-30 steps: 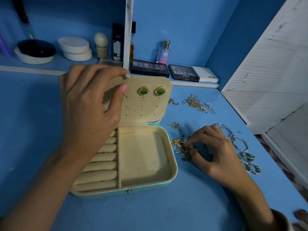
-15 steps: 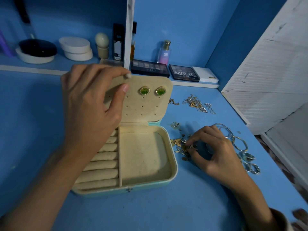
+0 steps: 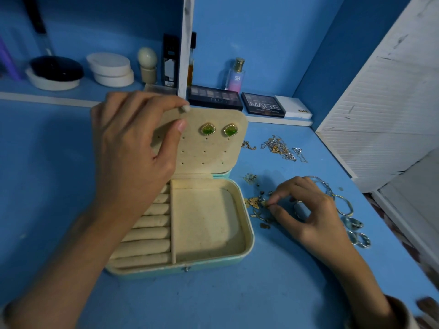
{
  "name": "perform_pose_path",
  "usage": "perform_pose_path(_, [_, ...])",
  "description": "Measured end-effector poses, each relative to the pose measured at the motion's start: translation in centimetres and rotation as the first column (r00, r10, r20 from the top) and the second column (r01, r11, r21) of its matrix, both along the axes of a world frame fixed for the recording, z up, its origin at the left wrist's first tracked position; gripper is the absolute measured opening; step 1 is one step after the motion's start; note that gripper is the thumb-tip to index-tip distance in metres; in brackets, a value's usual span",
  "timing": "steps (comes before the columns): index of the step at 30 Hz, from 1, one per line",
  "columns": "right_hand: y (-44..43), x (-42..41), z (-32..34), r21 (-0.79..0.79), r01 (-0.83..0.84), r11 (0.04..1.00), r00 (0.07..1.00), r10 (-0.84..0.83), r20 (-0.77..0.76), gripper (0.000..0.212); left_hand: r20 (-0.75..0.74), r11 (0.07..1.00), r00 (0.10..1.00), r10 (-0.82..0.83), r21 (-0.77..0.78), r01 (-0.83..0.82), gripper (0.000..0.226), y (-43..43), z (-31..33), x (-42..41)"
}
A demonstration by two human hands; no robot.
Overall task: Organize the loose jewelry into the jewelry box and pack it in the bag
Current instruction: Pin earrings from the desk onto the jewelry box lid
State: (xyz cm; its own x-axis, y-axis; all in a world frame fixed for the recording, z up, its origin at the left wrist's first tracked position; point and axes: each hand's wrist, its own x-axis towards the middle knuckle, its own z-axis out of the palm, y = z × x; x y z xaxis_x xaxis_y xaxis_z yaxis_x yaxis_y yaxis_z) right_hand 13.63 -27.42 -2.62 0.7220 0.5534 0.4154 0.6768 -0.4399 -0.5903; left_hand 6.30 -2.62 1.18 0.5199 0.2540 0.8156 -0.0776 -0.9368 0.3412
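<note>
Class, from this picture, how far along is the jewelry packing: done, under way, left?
Done: two green earrings are pinned in the lid of the jewelry box. In hand: the left hand holds the lid up; the right hand pinches a gold piece in the loose pile. Left: chains and silver hoops lie on the table; no bag is in view.

Blue table [image 3: 261, 293]: jewelry box [image 3: 250, 236], loose jewelry [image 3: 280, 148].

A matte blue counter [image 3: 213, 302] runs back to a low blue shelf [image 3: 16, 87] with a white front edge. A scuffed white divider [image 3: 186, 43] rises before the blue wall [image 3: 261, 32]. A white slatted panel [image 3: 380, 103] leans at the right. The light is dim.
</note>
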Motion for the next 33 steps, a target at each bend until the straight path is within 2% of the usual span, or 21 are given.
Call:
perform_pose_path(6, [0.1,-0.4,0.5,0.140,0.054,0.989,0.972,-0.020,-0.232,0.005,0.008,1.000,1.000,-0.007,-0.006,0.007,0.022,0.0,-0.1,0.1])
perform_pose_path(17, [0.3,-0.8,1.4,0.309,0.120,0.943,0.902,0.026,-0.431,0.010,0.010,1.000,1.000,-0.022,-0.009,0.022,0.023,0.1,-0.2,0.1])
perform_pose_path(28, [0.7,-1.1,1.8,0.358,0.219,0.908,0.857,-0.003,-0.516,0.006,0.014,1.000,1.000,-0.025,-0.014,0.025,0.023,0.2,-0.2,0.1])
perform_pose_path(33, [2.0,-1.7,2.6,0.414,0.166,0.895,0.833,0.098,-0.544,0.017,0.026,0.998,0.998,-0.052,-0.031,0.053,0.024,0.3,-0.2,0.1])
